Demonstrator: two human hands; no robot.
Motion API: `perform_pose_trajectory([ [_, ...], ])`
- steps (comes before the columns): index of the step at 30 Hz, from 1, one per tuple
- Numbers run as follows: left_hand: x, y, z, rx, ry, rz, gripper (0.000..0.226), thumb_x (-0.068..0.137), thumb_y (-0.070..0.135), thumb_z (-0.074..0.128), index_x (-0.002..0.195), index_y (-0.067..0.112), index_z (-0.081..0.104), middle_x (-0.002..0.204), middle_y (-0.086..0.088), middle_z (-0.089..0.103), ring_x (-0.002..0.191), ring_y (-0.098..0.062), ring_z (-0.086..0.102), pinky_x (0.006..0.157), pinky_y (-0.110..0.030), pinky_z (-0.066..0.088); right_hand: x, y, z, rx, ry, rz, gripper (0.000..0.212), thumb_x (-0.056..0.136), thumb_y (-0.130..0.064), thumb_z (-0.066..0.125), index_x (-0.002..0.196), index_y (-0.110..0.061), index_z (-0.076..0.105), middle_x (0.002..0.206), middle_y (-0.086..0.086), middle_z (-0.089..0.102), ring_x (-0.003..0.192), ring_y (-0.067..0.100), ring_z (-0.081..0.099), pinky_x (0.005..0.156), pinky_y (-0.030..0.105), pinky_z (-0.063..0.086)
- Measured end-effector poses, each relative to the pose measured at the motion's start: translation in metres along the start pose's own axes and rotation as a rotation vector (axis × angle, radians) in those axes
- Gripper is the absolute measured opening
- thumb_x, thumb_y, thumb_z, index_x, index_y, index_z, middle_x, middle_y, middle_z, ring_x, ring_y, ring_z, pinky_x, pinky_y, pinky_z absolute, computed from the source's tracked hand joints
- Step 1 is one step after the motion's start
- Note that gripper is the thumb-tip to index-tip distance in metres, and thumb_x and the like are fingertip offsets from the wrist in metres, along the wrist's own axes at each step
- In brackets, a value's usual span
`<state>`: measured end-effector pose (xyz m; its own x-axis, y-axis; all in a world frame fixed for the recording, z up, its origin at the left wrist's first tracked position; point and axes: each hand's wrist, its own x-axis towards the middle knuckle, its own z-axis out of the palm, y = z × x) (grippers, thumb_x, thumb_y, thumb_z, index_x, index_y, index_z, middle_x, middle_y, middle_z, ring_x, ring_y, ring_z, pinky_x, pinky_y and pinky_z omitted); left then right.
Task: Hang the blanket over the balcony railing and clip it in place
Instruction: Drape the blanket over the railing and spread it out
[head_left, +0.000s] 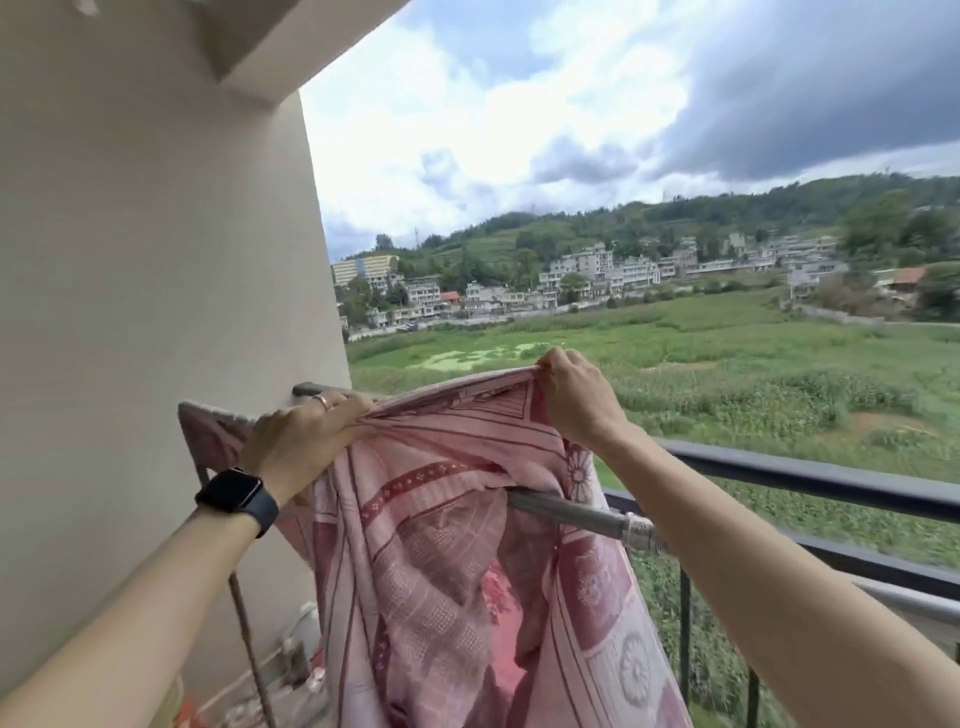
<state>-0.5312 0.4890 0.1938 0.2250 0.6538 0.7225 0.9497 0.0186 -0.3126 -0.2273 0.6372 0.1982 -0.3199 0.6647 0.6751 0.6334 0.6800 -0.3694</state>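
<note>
Blanket (457, 545), pink and patterned, draped over a grey metal pole (576, 512) beside the beige wall (156, 260), dark balcony railing (810, 475) apparently just beyond, open air above, left hand (296, 436) clenched on bunched fabric, right hand (574, 397) pinching the raised top edge.

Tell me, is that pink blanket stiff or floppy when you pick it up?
Probably floppy: the blanket sags in soft folds between the left hand and right hand. It looks thin, so likely light. It may slide off the smooth metal pole unless clipped.
</note>
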Motion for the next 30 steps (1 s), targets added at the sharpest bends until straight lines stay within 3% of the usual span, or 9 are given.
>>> perform_pose_trajectory([
  [3,0.003,-0.043,0.038,0.053,-0.036,-0.058,0.045,0.096,0.065,0.019,0.113,0.039,0.051,0.077,-0.001,0.066,0.056,-0.026,0.066,0.043,-0.038,0.055,0.037,-0.010,0.036,0.008,-0.045,-0.005,0.025,0.103,-0.013,0.044,0.125,-0.006,0.054,0.123,0.012,0.057,0.107,0.028,0.057,0.081,0.029,0.041],
  [5,0.012,-0.068,0.065,-0.010,-0.032,-0.207,0.025,0.100,0.050,0.038,0.111,0.039,0.057,0.078,-0.003,0.069,0.063,-0.028,0.068,0.051,-0.040,0.057,0.063,-0.018,0.059,0.024,-0.049,-0.018,0.030,0.104,-0.020,0.045,0.130,-0.009,0.054,0.135,0.012,0.052,0.118,0.031,0.056,0.089,0.034,0.046],
  [8,0.027,-0.091,0.099,-0.261,-0.072,-0.534,0.024,0.096,0.025,0.055,0.113,0.038,0.066,0.100,-0.010,0.073,0.089,-0.032,0.067,0.077,-0.043,0.056,0.086,-0.029,0.089,0.067,-0.227,-0.006,0.063,0.099,-0.024,0.055,0.155,-0.028,0.026,0.162,0.004,0.027,0.138,0.029,0.043,0.112,0.042,0.039],
  [10,0.026,-0.081,0.116,-0.325,-0.118,-0.595,0.035,0.093,0.018,0.054,0.124,0.033,0.060,0.114,-0.013,0.066,0.103,-0.035,0.061,0.088,-0.046,0.053,0.088,-0.031,0.103,0.103,-0.413,0.029,0.079,0.093,-0.026,0.065,0.158,-0.032,0.018,0.158,0.006,0.037,0.126,0.025,0.053,0.104,0.033,0.044],
  [13,-0.001,-0.032,0.120,-0.423,0.018,-0.469,0.022,0.089,0.042,0.058,0.102,0.026,0.051,0.098,0.000,0.055,0.088,-0.024,0.056,0.070,-0.040,0.053,0.075,-0.029,0.115,0.055,-0.512,0.012,0.066,0.085,-0.038,0.075,0.142,-0.024,0.046,0.140,0.002,0.048,0.112,0.017,0.055,0.092,0.028,0.047],
  [17,-0.041,0.038,0.128,-0.278,-0.041,-0.224,0.069,0.076,0.088,0.041,0.088,0.021,0.054,0.084,0.003,0.059,0.078,-0.020,0.056,0.065,-0.035,0.049,0.056,-0.036,0.120,-0.091,-0.755,-0.021,0.031,0.093,-0.049,0.064,0.108,-0.022,0.070,0.106,-0.002,0.070,0.092,0.016,0.068,0.075,0.029,0.055],
  [21,-0.041,0.052,0.137,-0.178,-0.091,-0.162,0.062,0.084,0.077,0.043,0.084,0.018,0.062,0.072,0.000,0.065,0.070,-0.025,0.063,0.057,-0.036,0.051,0.054,-0.035,0.109,0.140,-0.980,0.153,0.025,0.097,-0.040,0.062,0.115,-0.024,0.070,0.107,-0.007,0.072,0.090,0.006,0.071,0.074,0.024,0.059],
  [24,-0.034,0.033,0.125,-0.249,-0.110,-0.152,0.036,0.085,0.060,0.060,0.086,0.025,0.070,0.065,0.001,0.068,0.063,-0.024,0.068,0.051,-0.031,0.052,0.053,-0.029,0.105,0.115,-0.948,0.136,0.019,0.093,-0.032,0.069,0.109,-0.020,0.072,0.098,-0.006,0.075,0.082,0.004,0.071,0.070,0.020,0.057],
  [30,-0.011,-0.019,0.088,-0.472,-0.243,-0.203,0.022,0.089,0.045,0.067,0.104,0.032,0.076,0.082,0.007,0.076,0.075,-0.013,0.069,0.069,-0.030,0.056,0.069,-0.039,0.108,0.102,-0.669,0.064,0.014,0.094,-0.028,0.068,0.096,-0.014,0.069,0.087,0.001,0.077,0.067,0.010,0.075,0.062,0.024,0.061],
])
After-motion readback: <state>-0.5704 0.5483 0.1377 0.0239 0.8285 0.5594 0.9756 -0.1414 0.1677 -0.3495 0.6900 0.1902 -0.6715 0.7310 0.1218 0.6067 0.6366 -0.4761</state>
